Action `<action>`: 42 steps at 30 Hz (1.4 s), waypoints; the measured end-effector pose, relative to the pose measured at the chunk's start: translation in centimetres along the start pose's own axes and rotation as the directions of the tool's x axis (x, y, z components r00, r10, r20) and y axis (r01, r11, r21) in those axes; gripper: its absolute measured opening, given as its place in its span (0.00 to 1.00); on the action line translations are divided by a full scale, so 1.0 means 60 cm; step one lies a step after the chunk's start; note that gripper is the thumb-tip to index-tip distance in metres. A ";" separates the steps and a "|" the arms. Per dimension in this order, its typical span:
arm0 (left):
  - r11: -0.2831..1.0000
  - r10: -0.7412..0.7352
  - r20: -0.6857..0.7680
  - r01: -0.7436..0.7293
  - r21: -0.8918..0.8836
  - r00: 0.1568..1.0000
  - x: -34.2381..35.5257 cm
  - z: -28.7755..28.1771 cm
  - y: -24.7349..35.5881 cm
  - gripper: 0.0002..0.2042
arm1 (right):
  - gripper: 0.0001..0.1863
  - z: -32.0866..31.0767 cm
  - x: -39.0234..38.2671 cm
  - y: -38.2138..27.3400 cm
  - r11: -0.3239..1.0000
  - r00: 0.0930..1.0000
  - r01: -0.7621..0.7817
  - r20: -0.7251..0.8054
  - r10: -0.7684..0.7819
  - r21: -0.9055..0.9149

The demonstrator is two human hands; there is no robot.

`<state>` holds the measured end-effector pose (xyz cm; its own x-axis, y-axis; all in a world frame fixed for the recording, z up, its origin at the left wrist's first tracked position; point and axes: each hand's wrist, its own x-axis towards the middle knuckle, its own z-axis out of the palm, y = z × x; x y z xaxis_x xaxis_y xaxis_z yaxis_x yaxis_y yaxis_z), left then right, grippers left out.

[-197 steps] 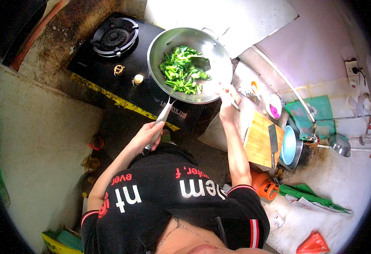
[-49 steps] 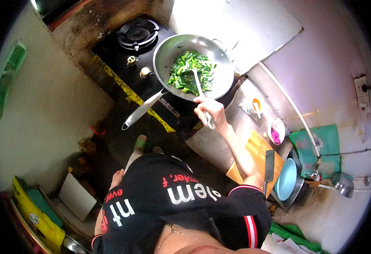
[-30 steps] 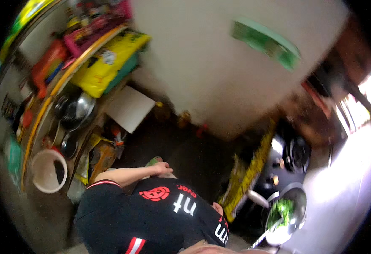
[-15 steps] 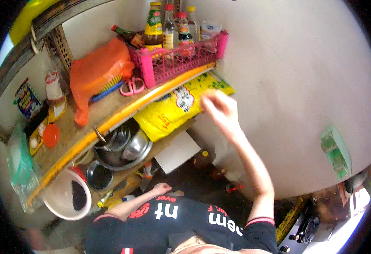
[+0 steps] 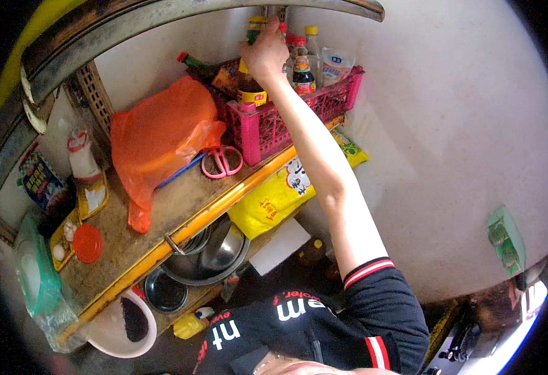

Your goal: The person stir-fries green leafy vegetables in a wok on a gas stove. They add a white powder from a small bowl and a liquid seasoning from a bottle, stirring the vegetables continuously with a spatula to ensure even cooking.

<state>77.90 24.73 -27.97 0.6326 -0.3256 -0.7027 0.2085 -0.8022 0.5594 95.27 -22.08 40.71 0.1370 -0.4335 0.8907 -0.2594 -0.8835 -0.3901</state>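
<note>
My right hand is stretched up to the far shelf, its fingers closed round the upper part of a brown sauce bottle with a yellow label. That bottle stands upright at the left end of a pink plastic basket. Right beside my hand is a bottle with a red cap, mostly hidden. Farther right in the basket are a dark sauce bottle, a clear bottle with a yellow cap and a white packet. My left hand is out of view.
On the shelf lie an orange plastic bag, pink-handled scissors and a red lid. Beneath are a yellow packet, metal bowls and a white bucket. A curved beam crosses above; a green wall holder hangs right.
My right hand has moved up and left, from above the yellow packet to the sauce bottle in the basket. My left hand has left the view.
</note>
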 end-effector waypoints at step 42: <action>-0.222 0.333 0.739 -0.810 -0.542 -0.586 -0.831 0.464 0.624 0.37 | 0.37 -1.357 -0.670 -0.022 0.288 0.620 -0.730 -0.422 0.662 -0.620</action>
<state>33.37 -3.01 15.78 -0.8522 -0.4464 0.2729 -0.1547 0.7132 0.6836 12.24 10.97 24.43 -0.4901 -0.7783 0.3926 -0.7676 0.1719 -0.6174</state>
